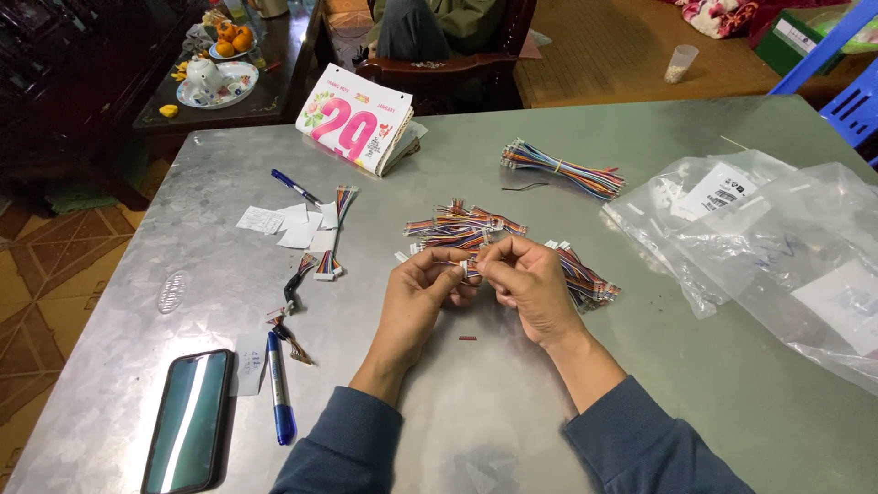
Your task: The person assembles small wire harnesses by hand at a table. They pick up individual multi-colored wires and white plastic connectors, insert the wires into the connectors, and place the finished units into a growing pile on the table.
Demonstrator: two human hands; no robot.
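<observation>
Where held: two hands (pixel 416 297), one connector (pixel 470 267).

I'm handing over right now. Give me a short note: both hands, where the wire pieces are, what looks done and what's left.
Left hand and right hand: together above the metal table, fingertips in a pinch grip on one small multicoloured wire harness.
Loose harnesses lie just beyond the hands; another cluster sits right of the right hand.
Tied bundle farther back, unopened.
Clear bags on the right.
Done versus left: cannot tell from the piles.
</observation>
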